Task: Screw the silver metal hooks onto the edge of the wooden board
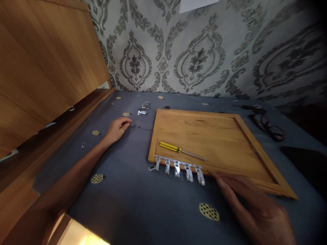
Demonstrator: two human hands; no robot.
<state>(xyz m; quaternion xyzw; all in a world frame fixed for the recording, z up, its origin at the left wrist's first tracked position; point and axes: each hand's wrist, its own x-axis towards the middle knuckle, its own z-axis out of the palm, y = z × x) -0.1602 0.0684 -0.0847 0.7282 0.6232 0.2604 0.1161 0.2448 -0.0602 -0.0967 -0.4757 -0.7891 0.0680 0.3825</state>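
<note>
My left hand [119, 130] is over the cloth left of the wooden panel, thumb and forefinger pinched together. What the pinch holds, if anything, is too small to make out. Beside its fingertips lie a few tiny metal pieces [135, 126], possibly screws. My right hand [255, 204] reaches in from the lower right, its thumb and fingertips together at the front edge of the framed wooden panel [201, 127]. Left of those fingertips, several silver metal clips [177, 168] hang in a row along that edge. A yellow-handled screwdriver [170, 147] lies on the panel behind them.
More small metal fittings [143, 110] lie on the dark patterned cloth [122, 197] beyond my left hand. Eyeglasses [270, 127] and a dark flat object [304, 163] are at the right. A wooden cabinet [51, 64] stands on the left; patterned wallpaper [163, 44] covers the back.
</note>
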